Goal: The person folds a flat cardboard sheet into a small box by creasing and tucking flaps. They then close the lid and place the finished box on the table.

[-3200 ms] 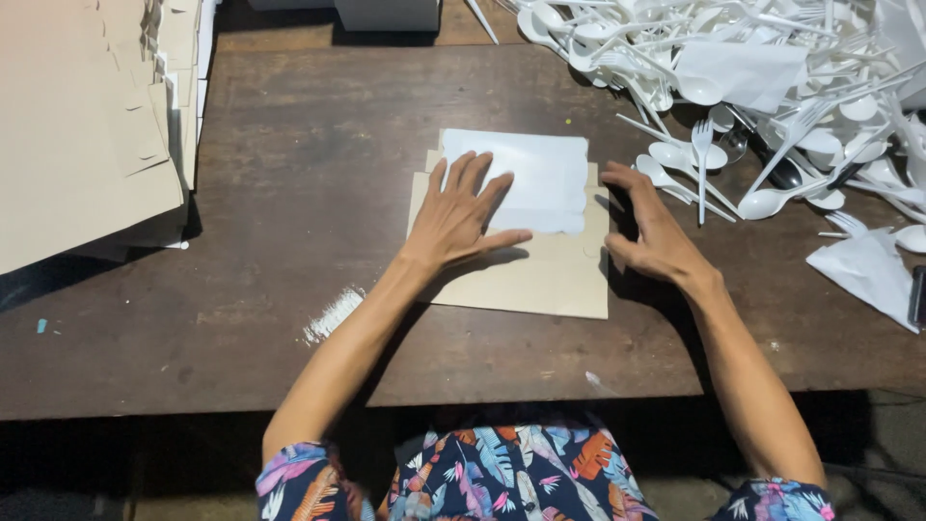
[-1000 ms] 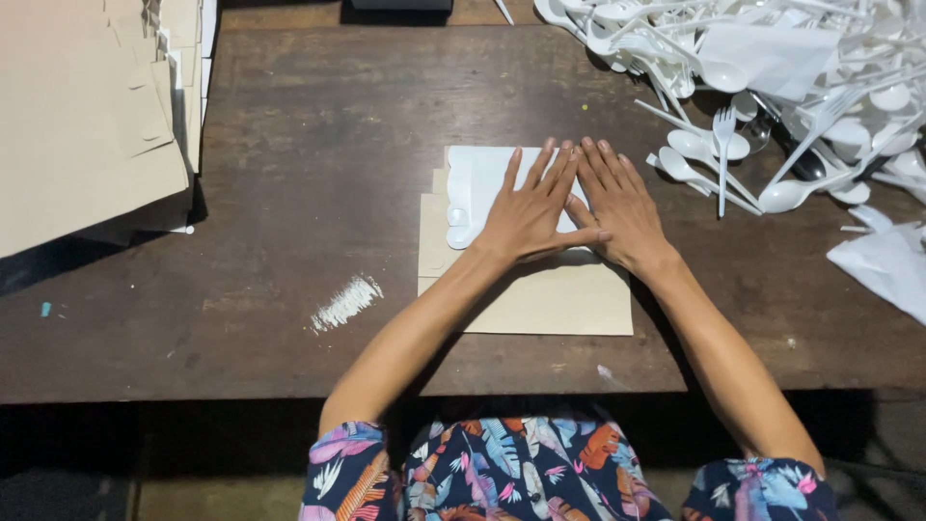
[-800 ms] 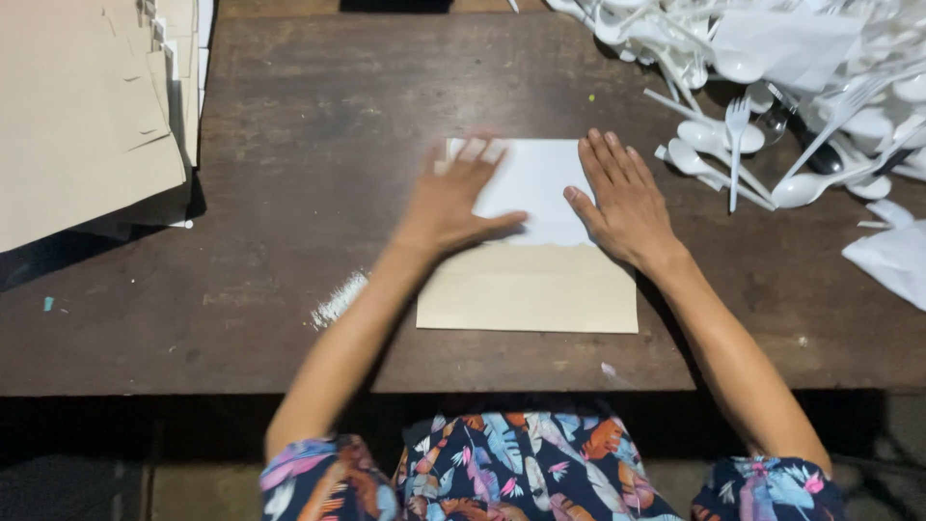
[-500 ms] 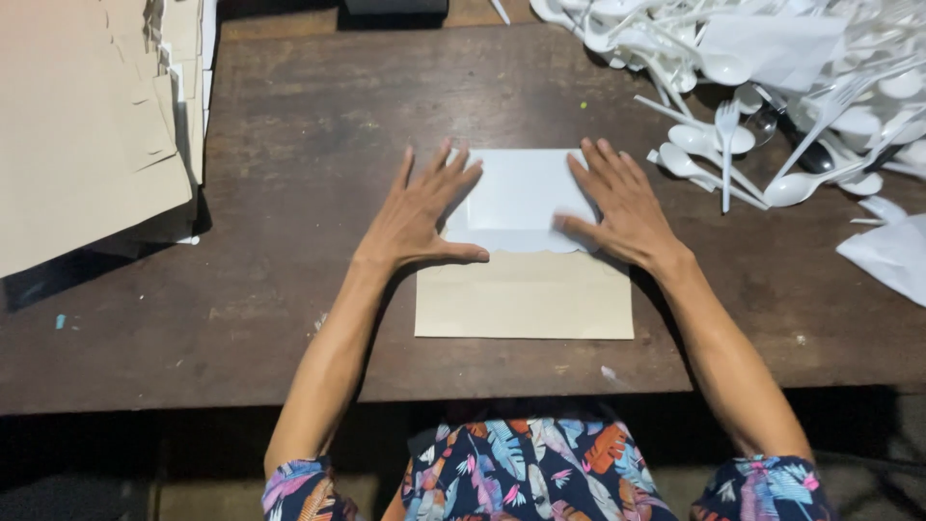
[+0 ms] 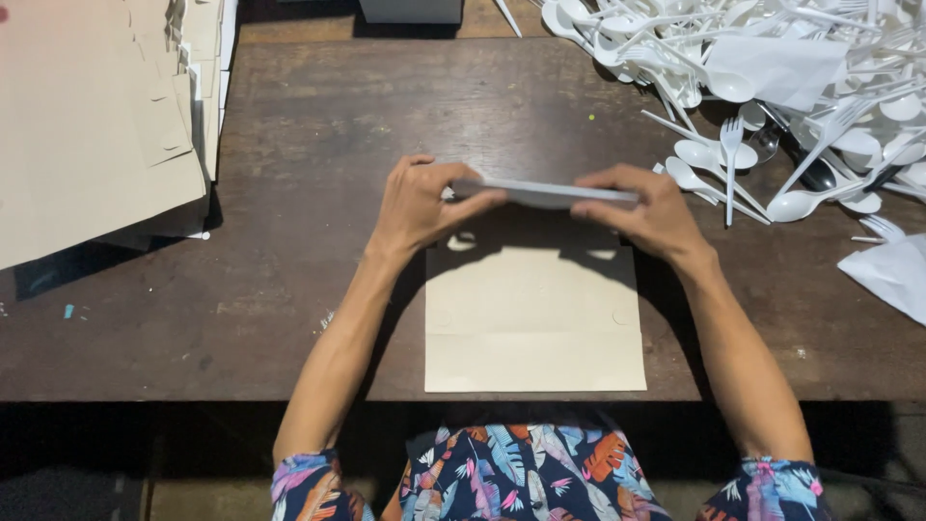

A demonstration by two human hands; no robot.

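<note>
My left hand (image 5: 420, 201) and my right hand (image 5: 644, 207) each pinch one end of a white flap (image 5: 545, 191) of a flat tan cardboard piece (image 5: 535, 323). The flap is lifted off the dark wooden table (image 5: 289, 125) and is seen almost edge-on, casting a shadow on the tan panel beneath. That panel lies flat at the near table edge, with a fold line across its lower part.
A stack of tan cardboard sheets (image 5: 92, 106) fills the far left. A heap of white plastic spoons and forks (image 5: 772, 77) with white napkins (image 5: 892, 270) covers the far right. A small white box (image 5: 410, 10) stands at the far edge.
Both hands were pressing flat on the white part of the cardboard. They have since taken its two ends and raised that part up from the table.
</note>
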